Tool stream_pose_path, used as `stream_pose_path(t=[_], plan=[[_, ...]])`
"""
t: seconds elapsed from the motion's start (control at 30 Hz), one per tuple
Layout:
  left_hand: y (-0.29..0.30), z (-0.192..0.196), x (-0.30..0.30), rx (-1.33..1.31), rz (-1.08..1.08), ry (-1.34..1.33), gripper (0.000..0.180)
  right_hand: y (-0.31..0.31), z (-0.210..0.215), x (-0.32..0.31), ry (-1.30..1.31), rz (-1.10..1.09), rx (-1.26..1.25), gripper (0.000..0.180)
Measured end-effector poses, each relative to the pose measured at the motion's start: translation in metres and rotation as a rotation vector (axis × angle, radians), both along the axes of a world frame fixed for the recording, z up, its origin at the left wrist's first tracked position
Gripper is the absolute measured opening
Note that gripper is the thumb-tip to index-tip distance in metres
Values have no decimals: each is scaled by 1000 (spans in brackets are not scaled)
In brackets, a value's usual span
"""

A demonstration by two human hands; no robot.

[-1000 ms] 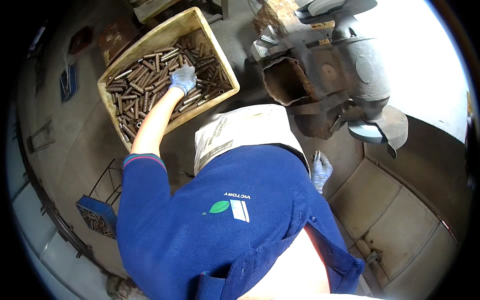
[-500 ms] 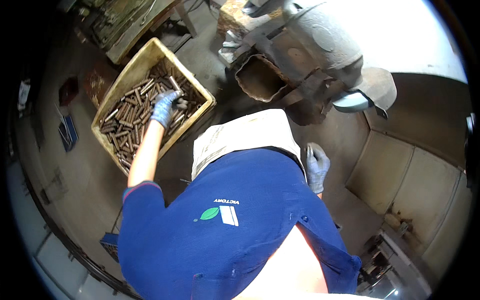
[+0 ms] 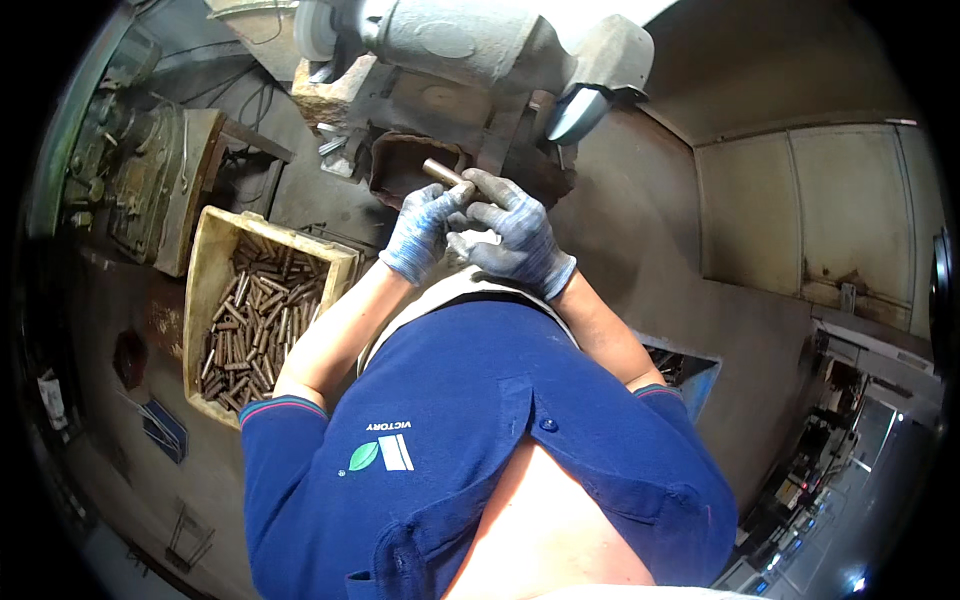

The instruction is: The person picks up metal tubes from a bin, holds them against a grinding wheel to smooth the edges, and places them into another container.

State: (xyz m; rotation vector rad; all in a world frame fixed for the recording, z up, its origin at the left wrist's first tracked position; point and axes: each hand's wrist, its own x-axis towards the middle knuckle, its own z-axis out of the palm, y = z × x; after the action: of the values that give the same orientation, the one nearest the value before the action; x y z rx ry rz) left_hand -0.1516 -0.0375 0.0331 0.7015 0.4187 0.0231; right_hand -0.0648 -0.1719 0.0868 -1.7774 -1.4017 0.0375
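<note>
Head view: just above the centre of the frame, the left hand [image 3: 422, 235] pinches a short metal rod [image 3: 442, 172] between thumb and fingers, and the right hand [image 3: 510, 235] meets its lower end with fingers loosely curled. The fingers overlap there, so whether the right hand also grips is hard to tell. More rods [image 3: 262, 320] lie in the pale crate [image 3: 212, 255] at left of frame. The step in hand seems to be setting one rod's hold between both hands; the next move calls for a firm, even grip, with fingertips well clear of the grinding wheel [image 3: 580, 115] at upper middle
</note>
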Motion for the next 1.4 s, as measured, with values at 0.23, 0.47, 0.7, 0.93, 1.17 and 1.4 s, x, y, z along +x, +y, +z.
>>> stream_pose_path(t=[0.23, 0.47, 0.7, 0.93, 1.17, 1.4], plan=[[21, 9, 0, 475, 68, -57, 25, -37, -20, 8, 749, -272, 243, 15], [1, 3, 30, 683, 67, -100, 18, -51, -31, 15, 791, -314, 302, 15], [2, -5, 52, 563, -18, -11, 13, -52, -27, 22, 521, -403, 260, 19], [-7, -11, 71, 451, -13, -10, 12, -63, -41, 25, 112, -569, 197, 32], [-9, -34, 97, 456, -90, -59, 10, -65, -66, 38, 266, -692, 282, 24], [-19, -49, 125, 459, -122, -31, 14, -71, -91, 53, 250, -785, 298, 24]])
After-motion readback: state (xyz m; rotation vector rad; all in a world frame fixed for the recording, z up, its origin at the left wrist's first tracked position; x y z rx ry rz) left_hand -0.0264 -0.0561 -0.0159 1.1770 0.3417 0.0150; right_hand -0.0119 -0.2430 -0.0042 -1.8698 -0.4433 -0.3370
